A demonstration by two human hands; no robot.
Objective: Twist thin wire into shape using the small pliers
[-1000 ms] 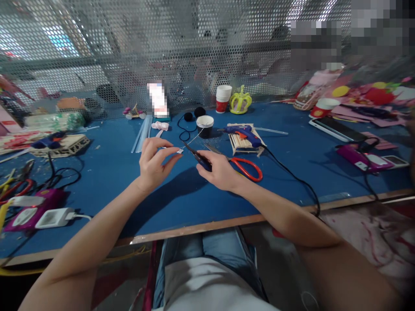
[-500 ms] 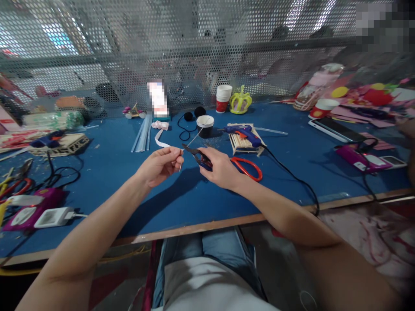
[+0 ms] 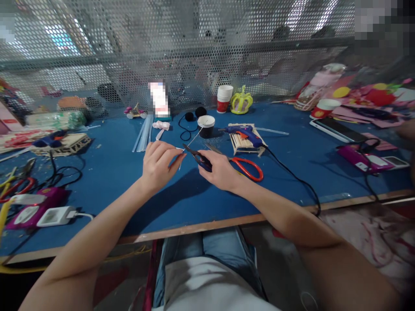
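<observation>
My left hand, its back turned up, pinches a thin white cord between thumb and fingertips. The cord runs up to a black-and-white cup, and a short end hangs below my left fingers. My right hand is closed around dark-handled pliers. Their jaws point left and lie at the cord close to my left fingertips; I cannot tell whether they grip it. Scissors with red handles lie just beyond my right hand. A pale ribbon lies behind my left hand.
A blue glue gun rests on a small stick rack, its cable trailing to the front edge. Glue sticks lie left of the cup. Stacked paper cups and a yellow-green crown-shaped ornament stand behind. A purple power strip sits left.
My left hand has rolled over, so its back now faces up while the fingertips keep the cord. My right hand and the pliers have barely moved.
</observation>
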